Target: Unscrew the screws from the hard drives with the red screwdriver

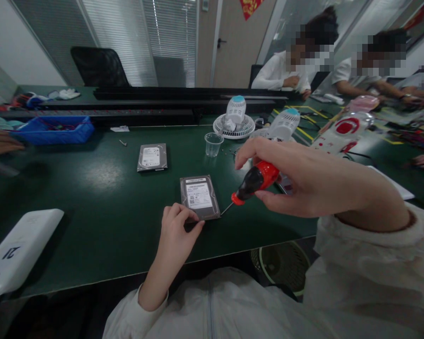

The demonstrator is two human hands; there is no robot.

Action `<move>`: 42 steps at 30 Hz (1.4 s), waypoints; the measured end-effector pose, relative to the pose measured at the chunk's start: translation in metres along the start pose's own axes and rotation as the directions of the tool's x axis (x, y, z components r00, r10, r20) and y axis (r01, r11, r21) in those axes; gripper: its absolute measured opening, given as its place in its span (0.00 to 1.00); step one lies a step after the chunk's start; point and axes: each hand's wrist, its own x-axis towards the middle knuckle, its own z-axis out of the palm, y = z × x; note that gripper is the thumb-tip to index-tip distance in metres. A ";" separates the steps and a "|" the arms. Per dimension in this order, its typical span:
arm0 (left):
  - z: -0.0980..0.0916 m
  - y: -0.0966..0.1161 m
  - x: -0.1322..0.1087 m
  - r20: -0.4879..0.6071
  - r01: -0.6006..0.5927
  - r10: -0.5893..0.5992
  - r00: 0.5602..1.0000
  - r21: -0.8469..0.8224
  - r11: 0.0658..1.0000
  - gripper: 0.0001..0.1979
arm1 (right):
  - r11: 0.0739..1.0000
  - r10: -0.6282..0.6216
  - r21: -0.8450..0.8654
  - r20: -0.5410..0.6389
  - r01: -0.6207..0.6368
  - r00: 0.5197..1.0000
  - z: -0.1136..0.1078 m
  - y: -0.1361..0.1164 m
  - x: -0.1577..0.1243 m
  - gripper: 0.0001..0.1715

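Note:
A hard drive (199, 195) with a white label lies flat on the green table near its front edge. My left hand (180, 221) grips the drive's near edge, with the thumb and fingers pressed on that side. In my right hand (297, 176) is a red and black screwdriver (252, 181), its shaft slanting down to the left. The tip meets the drive's near right corner; whether it sits in a screw is too small to tell. A second hard drive (152, 157) lies farther back to the left, apart from both hands.
Behind the drives stands a clear plastic cup (213, 145), with small parts beside it. White fan-like housings (236, 113) are at the back. At left are a blue tray (56, 131) and a white device (23, 249) marked 21. Several people sit at right; another person's hand (2, 143) shows at far left.

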 end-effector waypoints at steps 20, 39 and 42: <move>0.001 -0.001 -0.001 -0.002 -0.002 0.002 1.000 0.009 1.000 0.09 | 1.000 0.005 -0.017 -0.009 -0.005 1.000 0.002 0.000 0.007 0.12; 0.001 0.002 -0.001 -0.004 0.003 -0.003 1.000 0.021 1.000 0.09 | 0.995 0.080 -0.058 0.019 -0.079 0.997 0.004 -0.002 0.015 0.15; 0.001 0.002 -0.001 -0.006 0.005 -0.004 1.000 0.016 1.000 0.09 | 0.992 0.096 -0.078 -0.001 -0.096 0.995 0.005 -0.001 0.015 0.24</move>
